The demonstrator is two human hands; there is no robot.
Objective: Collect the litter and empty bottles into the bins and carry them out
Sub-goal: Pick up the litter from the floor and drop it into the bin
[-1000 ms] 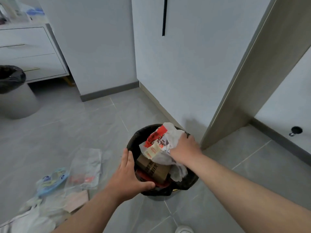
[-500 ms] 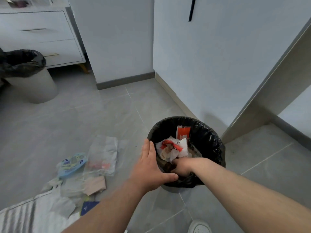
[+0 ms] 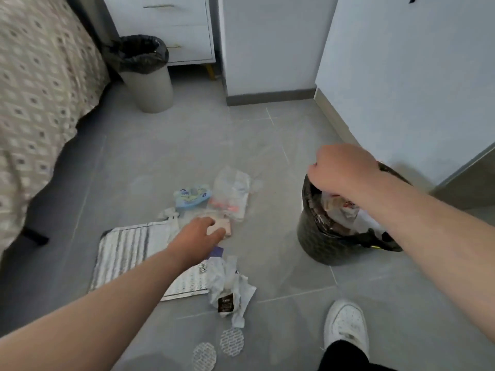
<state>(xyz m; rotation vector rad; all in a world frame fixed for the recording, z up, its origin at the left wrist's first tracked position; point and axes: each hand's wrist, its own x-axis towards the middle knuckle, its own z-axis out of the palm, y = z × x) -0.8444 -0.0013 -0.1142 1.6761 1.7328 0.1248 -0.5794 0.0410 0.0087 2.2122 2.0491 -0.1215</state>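
Grey tile floor (image 3: pixel 134 162), litter pile (image 3: pixel 225 207) left of black-lined bin (image 3: pixel 316 236). Left hand (image 3: pixel 199 232) reaches pile, fingers spread, likely to gather. Right hand (image 3: pixel 342 170) fisted over bin rim; grip contents unclear.

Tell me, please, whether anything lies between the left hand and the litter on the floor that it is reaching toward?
Nothing visible does. The left hand is open right over the pinkish packet in the litter pile, with no object between them.

My black-lined bin (image 3: pixel 318 236) stands upright, stuffed; wrappers (image 3: pixel 230 195) and crumpled paper (image 3: pixel 230 293), I think, litter the floor beside it.
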